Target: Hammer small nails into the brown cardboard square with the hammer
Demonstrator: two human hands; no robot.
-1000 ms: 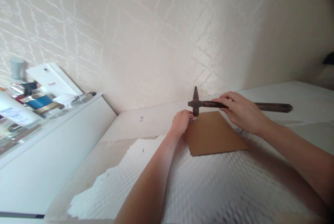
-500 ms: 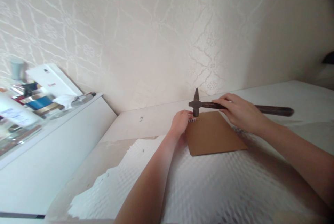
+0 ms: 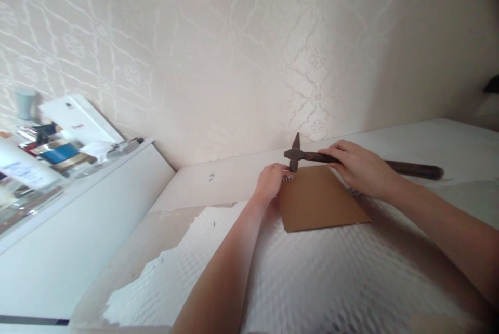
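A brown cardboard sheet lies on white bubble wrap spread over a white table. My right hand is wrapped round the handle of a dark hammer, close behind its head. The hammer head hovers just above the sheet's far left corner, tilted slightly. My left hand rests at that corner with its fingers curled, pinching something small beside a short row of small metal pieces; what it pinches is too small to make out.
A patterned cream wall rises right behind the table. To the left stands a lower white cabinet crowded with bottles, jars and a white board. The bubble wrap's torn edge leaves bare tabletop at the lower left.
The hammer head has tipped a little and shifted slightly right, and the handle's far end has dropped lower. My left hand has stayed at the cardboard's corner.
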